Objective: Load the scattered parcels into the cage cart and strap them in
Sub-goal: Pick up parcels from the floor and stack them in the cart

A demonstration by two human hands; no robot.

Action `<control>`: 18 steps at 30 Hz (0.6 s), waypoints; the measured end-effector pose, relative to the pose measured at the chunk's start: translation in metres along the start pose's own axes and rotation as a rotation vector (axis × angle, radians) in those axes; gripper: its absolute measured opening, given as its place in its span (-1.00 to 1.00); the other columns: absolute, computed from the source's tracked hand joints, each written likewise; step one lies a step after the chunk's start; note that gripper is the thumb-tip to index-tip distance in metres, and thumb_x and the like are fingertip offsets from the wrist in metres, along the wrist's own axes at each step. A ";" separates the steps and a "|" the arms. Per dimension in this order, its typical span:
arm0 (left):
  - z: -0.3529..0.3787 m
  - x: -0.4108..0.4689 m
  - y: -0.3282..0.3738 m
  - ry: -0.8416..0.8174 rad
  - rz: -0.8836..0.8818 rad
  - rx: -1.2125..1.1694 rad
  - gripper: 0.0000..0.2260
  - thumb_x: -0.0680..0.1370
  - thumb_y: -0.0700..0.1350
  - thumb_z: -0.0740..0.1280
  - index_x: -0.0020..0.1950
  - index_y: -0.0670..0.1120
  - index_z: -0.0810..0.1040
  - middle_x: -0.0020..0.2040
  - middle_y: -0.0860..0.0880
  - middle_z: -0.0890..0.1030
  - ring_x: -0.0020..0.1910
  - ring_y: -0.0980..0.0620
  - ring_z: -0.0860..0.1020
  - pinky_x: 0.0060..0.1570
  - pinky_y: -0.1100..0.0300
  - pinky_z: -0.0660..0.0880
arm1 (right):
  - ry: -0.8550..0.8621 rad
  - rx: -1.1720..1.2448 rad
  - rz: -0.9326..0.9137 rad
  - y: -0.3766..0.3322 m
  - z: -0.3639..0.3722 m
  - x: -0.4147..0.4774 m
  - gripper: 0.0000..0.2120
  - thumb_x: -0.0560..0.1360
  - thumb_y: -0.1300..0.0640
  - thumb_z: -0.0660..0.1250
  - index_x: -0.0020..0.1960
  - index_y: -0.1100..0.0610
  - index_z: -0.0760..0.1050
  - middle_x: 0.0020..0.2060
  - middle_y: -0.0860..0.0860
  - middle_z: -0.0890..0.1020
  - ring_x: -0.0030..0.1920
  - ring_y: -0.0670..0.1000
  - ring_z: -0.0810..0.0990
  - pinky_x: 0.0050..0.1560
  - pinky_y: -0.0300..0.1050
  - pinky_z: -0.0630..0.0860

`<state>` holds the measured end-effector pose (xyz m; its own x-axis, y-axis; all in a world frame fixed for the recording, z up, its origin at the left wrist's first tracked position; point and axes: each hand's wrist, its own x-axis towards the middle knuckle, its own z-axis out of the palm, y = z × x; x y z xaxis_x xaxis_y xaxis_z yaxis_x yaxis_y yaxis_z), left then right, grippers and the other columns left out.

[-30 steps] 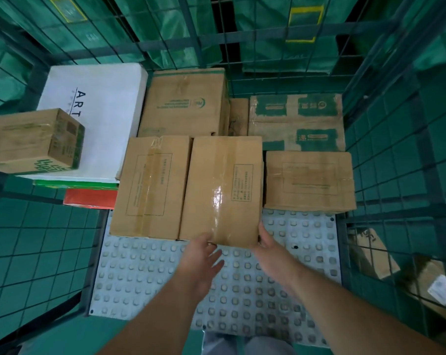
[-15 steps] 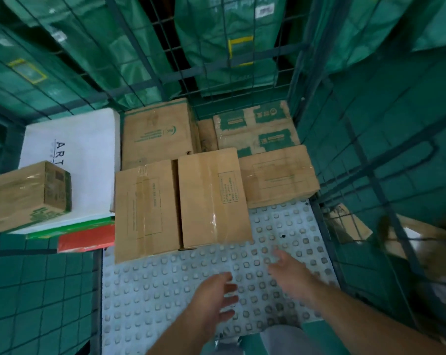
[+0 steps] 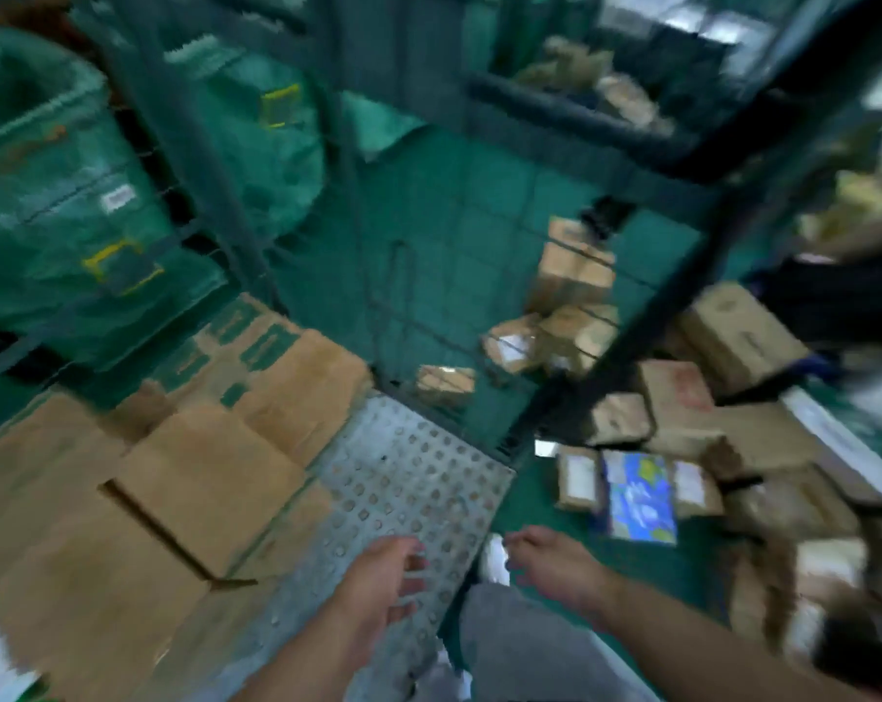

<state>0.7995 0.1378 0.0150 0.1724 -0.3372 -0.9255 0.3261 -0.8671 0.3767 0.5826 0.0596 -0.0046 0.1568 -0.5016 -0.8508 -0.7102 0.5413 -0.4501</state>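
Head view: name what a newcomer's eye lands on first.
Brown cardboard boxes fill the left, sitting on the cart's studded grey floor. At right, loose parcels litter the green ground, a bright blue parcel standing out among them. At bottom centre the left hand and right hand reach forward, both empty.

Green tiled floor (image 3: pixel 484 215) fills the middle and runs on toward 3 o'clock. At 10 o'clock stand bulky green sacks (image 3: pixel 48 205) with yellow-edged label pockets (image 3: pixel 119 266). At 1 o'clock a pale light (image 3: pixel 682 17) shows beyond a dark frame (image 3: pixel 580 119). Motion blur smears finer detail.
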 end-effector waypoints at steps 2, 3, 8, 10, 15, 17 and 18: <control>0.028 -0.009 0.006 -0.062 0.045 0.119 -0.80 0.66 -0.01 0.29 0.17 -0.08 0.60 0.04 -0.07 0.68 -0.10 -0.03 0.63 -0.18 0.11 0.49 | 0.022 0.075 -0.024 0.030 -0.015 -0.022 -0.62 0.24 -0.19 0.26 -0.17 0.11 0.52 -0.23 0.01 0.59 -0.26 0.00 0.50 -0.22 -0.10 0.33; 0.045 -0.014 0.009 -0.100 0.078 0.180 -0.81 0.67 0.00 0.29 0.17 -0.07 0.59 0.05 -0.07 0.68 -0.08 -0.04 0.64 -0.16 0.11 0.50 | 0.065 0.133 -0.009 0.042 -0.024 -0.036 -0.69 0.24 -0.16 0.27 -0.18 0.05 0.51 -0.23 0.03 0.56 -0.24 0.00 0.49 -0.20 -0.09 0.33; 0.121 -0.036 0.012 -0.249 0.243 0.384 -0.83 0.66 -0.04 0.29 0.14 -0.08 0.61 -0.07 -0.05 0.67 -0.16 -0.01 0.60 -0.18 0.12 0.45 | 0.318 0.335 0.064 0.111 -0.065 -0.074 -0.85 0.54 0.16 0.28 -0.04 0.12 0.63 -0.17 0.02 0.66 -0.19 0.01 0.58 -0.18 -0.15 0.50; 0.152 -0.045 0.008 -0.297 0.270 0.459 -0.84 0.66 -0.04 0.28 0.13 -0.07 0.60 -0.10 -0.02 0.67 -0.19 0.01 0.60 -0.26 0.18 0.44 | 0.362 0.410 0.086 0.141 -0.078 -0.089 -0.82 0.54 0.15 0.25 0.01 0.10 0.63 -0.18 -0.02 0.68 -0.23 -0.01 0.59 -0.26 -0.21 0.47; 0.236 -0.053 -0.017 -0.361 0.272 0.611 -0.84 0.64 -0.01 0.30 0.12 -0.05 0.61 -0.10 0.00 0.70 -0.18 0.00 0.61 -0.22 0.16 0.46 | 0.472 0.619 0.101 0.209 -0.104 -0.124 -0.79 0.57 0.13 0.24 0.07 0.12 0.63 -0.15 -0.01 0.69 -0.23 -0.03 0.59 -0.39 -0.30 0.41; 0.275 -0.057 -0.031 -0.377 0.267 0.675 -0.82 0.64 -0.01 0.30 0.14 -0.05 0.61 -0.06 -0.02 0.70 -0.16 -0.01 0.62 -0.18 0.15 0.47 | 0.500 0.720 0.112 0.242 -0.115 -0.138 -0.83 0.55 0.12 0.27 0.03 0.09 0.63 -0.18 -0.02 0.68 -0.26 -0.03 0.57 -0.39 -0.29 0.41; 0.294 -0.060 -0.038 -0.383 0.268 0.710 -0.82 0.64 0.00 0.30 0.14 -0.05 0.61 -0.04 -0.02 0.70 -0.15 -0.02 0.63 -0.17 0.14 0.48 | 0.518 0.761 0.115 0.258 -0.121 -0.144 -0.83 0.52 0.09 0.28 0.00 0.08 0.63 -0.18 -0.02 0.70 -0.29 -0.04 0.57 -0.37 -0.26 0.41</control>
<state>0.5035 0.0833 0.0447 -0.2079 -0.5536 -0.8064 -0.3639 -0.7215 0.5891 0.2935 0.1897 0.0352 -0.3430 -0.5569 -0.7564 -0.0320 0.8118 -0.5831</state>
